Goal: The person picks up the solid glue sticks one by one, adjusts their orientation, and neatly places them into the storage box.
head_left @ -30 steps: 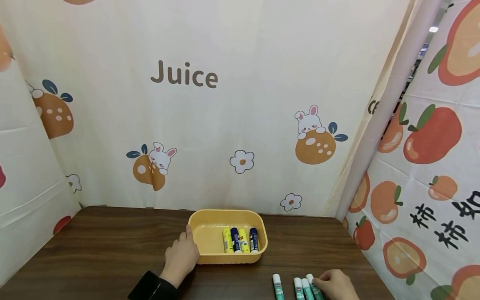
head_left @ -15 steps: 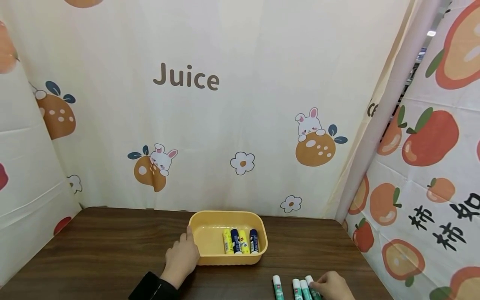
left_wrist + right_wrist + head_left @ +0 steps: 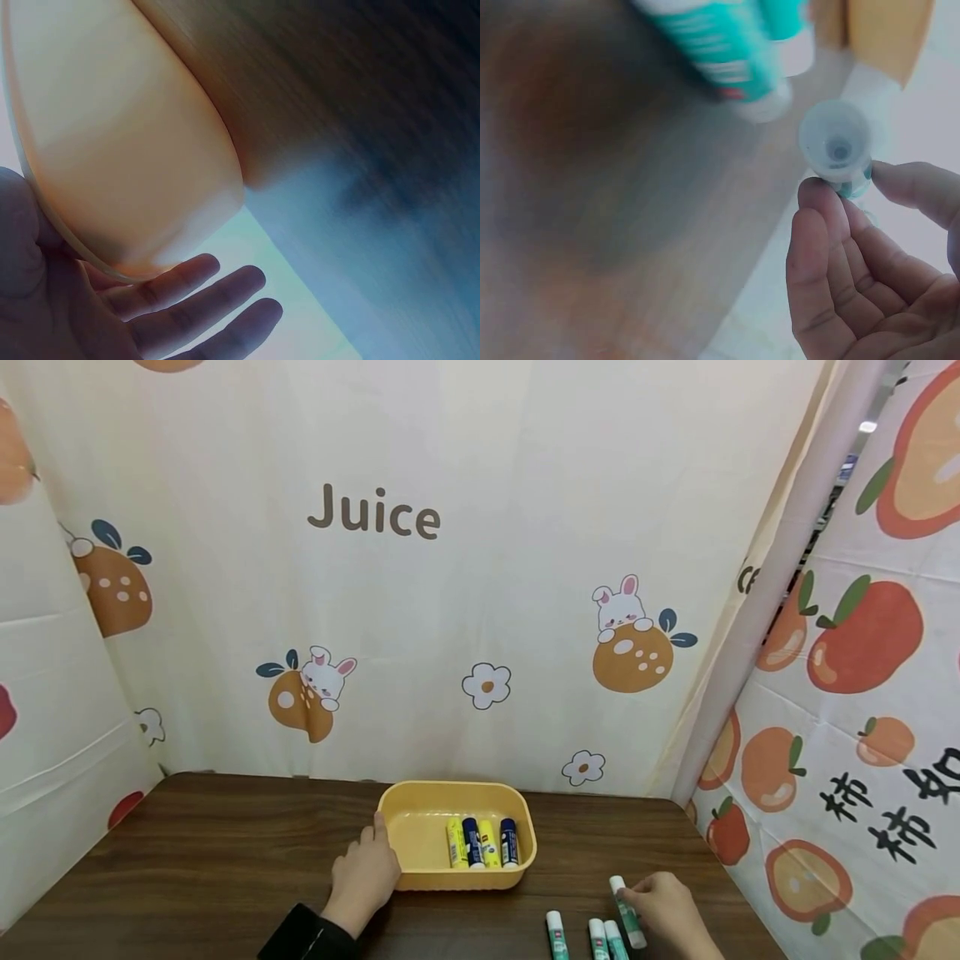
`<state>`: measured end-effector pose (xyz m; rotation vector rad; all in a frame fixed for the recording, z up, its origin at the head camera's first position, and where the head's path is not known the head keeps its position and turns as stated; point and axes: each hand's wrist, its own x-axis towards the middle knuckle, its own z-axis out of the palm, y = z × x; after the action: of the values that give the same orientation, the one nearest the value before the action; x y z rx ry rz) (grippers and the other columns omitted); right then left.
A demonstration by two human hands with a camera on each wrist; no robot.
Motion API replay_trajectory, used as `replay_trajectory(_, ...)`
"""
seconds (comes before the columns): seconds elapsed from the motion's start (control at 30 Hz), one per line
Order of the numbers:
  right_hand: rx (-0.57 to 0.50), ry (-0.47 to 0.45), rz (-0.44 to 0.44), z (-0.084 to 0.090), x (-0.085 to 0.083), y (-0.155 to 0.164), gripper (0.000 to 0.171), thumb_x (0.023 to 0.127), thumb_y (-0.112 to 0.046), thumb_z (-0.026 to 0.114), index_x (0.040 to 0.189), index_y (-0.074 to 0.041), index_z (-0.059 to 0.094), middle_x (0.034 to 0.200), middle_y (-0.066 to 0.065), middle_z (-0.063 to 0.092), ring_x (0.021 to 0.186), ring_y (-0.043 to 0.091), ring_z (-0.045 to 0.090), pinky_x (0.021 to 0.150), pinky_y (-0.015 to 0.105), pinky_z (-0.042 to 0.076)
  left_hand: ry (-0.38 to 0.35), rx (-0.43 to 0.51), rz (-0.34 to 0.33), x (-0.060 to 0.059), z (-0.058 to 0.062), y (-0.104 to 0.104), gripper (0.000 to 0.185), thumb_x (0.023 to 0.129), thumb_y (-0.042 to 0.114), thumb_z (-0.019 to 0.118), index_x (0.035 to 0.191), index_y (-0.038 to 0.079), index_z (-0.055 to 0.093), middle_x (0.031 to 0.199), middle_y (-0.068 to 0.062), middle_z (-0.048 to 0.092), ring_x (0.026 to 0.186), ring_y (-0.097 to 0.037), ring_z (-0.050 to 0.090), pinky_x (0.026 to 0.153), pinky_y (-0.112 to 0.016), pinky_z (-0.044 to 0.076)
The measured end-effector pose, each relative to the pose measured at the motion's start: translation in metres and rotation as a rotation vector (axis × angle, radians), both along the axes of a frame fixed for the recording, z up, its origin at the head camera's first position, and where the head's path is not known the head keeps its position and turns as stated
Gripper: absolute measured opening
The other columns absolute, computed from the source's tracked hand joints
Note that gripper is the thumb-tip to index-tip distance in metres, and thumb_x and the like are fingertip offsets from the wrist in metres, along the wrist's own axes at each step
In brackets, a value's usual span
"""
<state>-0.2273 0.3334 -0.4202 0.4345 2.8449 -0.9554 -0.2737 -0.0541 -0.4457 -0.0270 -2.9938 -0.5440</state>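
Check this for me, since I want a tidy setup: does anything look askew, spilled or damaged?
Nothing stands out. Four glue sticks lie side by side in the yellow tray, which the left hand steadies at its rim. Three green glue sticks lie in a row on the table; the right hand pinches a fourth green stick.

I see open table (image 3: pixel 210 852) left of the tray (image 3: pixel 405 881). My left hand (image 3: pixel 365 878) blocks the tray's left rim; four sticks (image 3: pixel 482 842) fill its right half, leaving the left half free.
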Motion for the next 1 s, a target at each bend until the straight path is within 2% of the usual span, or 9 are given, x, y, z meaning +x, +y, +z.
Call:
replay_trajectory(0.3, 0.028, 0.138, 0.043, 0.029, -0.023, -0.04, 0.022, 0.081, -0.02, 0.068, 0.079, 0.001, 0.072, 0.066, 0.002, 0.066, 0.056, 0.014, 0.061, 0.05, 0.028, 0.049, -0.022, 0.003, 0.007, 0.0, 0.006, 0.0, 0.057, 0.091, 0.015, 0.046, 0.14, -0.012, 0.031, 0.118, -0.026, 0.054, 0.089, -0.037, 0.058, 0.068, -0.05, 0.048)
replay_trajectory(0.5, -0.038, 0.192, 0.086, 0.045, -0.044, -0.078, 0.025, 0.081, -0.021, 0.068, 0.082, 0.004, 0.072, 0.07, 0.005, 0.066, 0.056, 0.014, 0.061, 0.052, 0.028, 0.052, -0.025, 0.007, 0.008, 0.001, 0.008, 0.0, 0.057, 0.091, 0.014, 0.046, 0.14, -0.012, 0.031, 0.119, -0.026, 0.054, 0.089, -0.037, 0.058, 0.067, -0.05, 0.048)
replay_trajectory(0.77, -0.061, 0.218, 0.139, 0.042, -0.062, -0.118, 0.022, 0.081, -0.019, 0.068, 0.075, 0.002, 0.071, 0.064, 0.004, 0.064, 0.051, 0.013, 0.058, 0.05, 0.027, 0.052, -0.029, 0.0, 0.005, 0.001, 0.003, 0.0, 0.057, 0.091, 0.015, 0.046, 0.139, -0.011, 0.032, 0.119, -0.026, 0.054, 0.089, -0.037, 0.059, 0.067, -0.05, 0.048)
replay_trajectory(1.0, -0.118, 0.218, 0.153, 0.035, -0.073, -0.153, 0.026, 0.081, -0.017, 0.068, 0.06, -0.001, 0.064, 0.052, 0.003, 0.055, 0.046, 0.013, 0.055, 0.045, 0.024, 0.048, -0.029, -0.001, 0.002, 0.002, 0.001, 0.0, 0.057, 0.091, 0.015, 0.046, 0.139, -0.012, 0.032, 0.118, -0.026, 0.054, 0.087, -0.036, 0.058, 0.065, -0.049, 0.048)
